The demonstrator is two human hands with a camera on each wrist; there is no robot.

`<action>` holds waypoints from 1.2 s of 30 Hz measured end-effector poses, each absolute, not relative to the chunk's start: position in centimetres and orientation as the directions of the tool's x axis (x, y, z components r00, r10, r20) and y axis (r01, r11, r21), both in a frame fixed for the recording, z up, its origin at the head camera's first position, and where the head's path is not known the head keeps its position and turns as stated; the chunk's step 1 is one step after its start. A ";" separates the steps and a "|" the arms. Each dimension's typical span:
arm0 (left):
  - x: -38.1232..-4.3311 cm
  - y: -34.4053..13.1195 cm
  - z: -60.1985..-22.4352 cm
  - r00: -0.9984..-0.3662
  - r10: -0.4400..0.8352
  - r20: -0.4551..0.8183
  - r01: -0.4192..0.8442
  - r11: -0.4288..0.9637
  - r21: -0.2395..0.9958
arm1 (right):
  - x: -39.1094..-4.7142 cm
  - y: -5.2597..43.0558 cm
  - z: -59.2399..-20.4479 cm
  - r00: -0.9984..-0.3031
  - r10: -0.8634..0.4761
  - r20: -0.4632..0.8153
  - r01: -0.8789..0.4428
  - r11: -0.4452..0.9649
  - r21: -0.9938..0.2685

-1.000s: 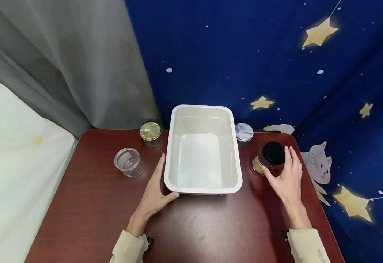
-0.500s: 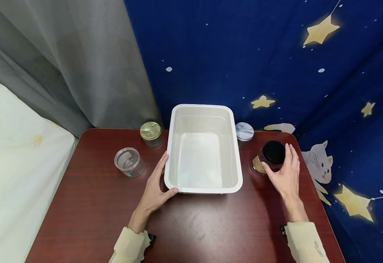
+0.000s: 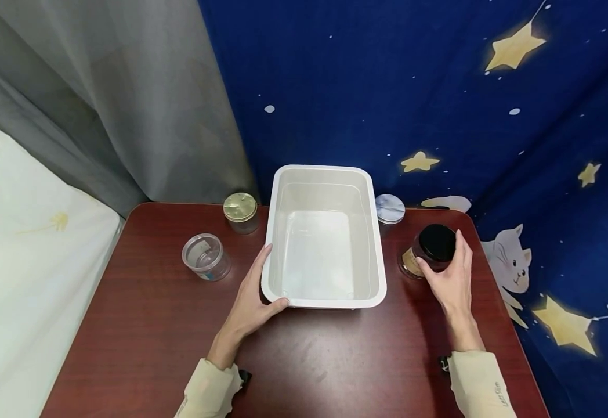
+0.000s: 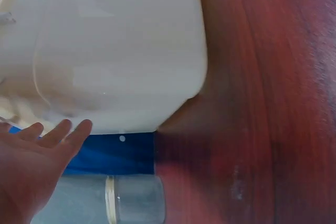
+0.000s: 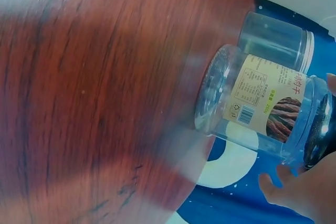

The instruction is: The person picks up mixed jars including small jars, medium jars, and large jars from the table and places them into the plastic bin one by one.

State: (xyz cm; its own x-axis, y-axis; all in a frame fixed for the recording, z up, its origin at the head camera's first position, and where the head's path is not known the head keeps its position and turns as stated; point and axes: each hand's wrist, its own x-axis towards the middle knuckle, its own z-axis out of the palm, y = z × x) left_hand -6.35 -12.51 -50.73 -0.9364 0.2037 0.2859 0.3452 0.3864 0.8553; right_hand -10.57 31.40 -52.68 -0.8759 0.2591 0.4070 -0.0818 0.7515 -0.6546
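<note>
My left hand (image 3: 248, 302) rests on the near left corner of a white plastic tub (image 3: 325, 303), fingers along its side and thumb at the front rim. In the left wrist view those fingers look fairly straight. On the right, my right hand (image 3: 452, 284) grips a clear jar (image 3: 411, 264) with a black lid (image 3: 437, 242), thumb on the near left and fingers on the right. The right wrist view shows the jar's printed label (image 5: 268, 98) and its base on the table. The tub's inside is bare.
A lidless clear jar (image 3: 207, 261) stands left of the tub. Behind it is a gold-lidded jar (image 3: 240, 212). Another jar with a silvery lid (image 3: 390, 208) stands at the tub's back right. Curtains (image 3: 325, 87) hang behind the table (image 3: 325, 371).
The fingers of my right hand have drawn in around the black-lidded jar. My left hand has shifted slightly right onto the tub. The jars and tub stay put.
</note>
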 end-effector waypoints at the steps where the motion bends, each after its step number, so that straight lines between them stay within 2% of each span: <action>1: -6.4 -12.4 -50.6 -0.940 0.203 0.274 0.334 0.387 0.860 | -10.6 31.4 -52.7 -0.878 0.270 0.394 -0.070 0.743 -0.666; 13: -6.6 -11.9 -49.8 -0.971 0.151 0.183 0.226 0.355 0.907 | -10.7 31.5 -53.2 -0.870 0.376 0.319 -0.010 0.634 -0.773; 21: -6.8 -11.9 -50.0 -0.969 0.146 0.200 0.239 0.339 0.910 | -11.1 31.5 -53.7 -0.867 0.371 0.334 -0.076 0.563 -0.823; 27: -6.8 -11.8 -50.3 -0.962 0.131 0.240 0.271 0.334 0.903 | -10.5 30.0 -51.8 -0.880 0.368 0.301 -0.112 0.456 -0.883; 36: -6.8 -11.8 -50.8 -0.956 0.131 0.262 0.291 0.329 0.898 | -10.3 29.3 -51.4 -0.855 0.372 0.360 -0.166 0.461 -0.872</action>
State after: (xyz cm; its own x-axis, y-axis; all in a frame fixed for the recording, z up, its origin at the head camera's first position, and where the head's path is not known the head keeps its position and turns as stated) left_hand -6.85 -11.78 -50.77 -0.9561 0.1308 0.2623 0.2915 0.3289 0.8983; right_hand -10.28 29.32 -51.38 -0.8555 0.3721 0.3601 -0.1664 0.4611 -0.8716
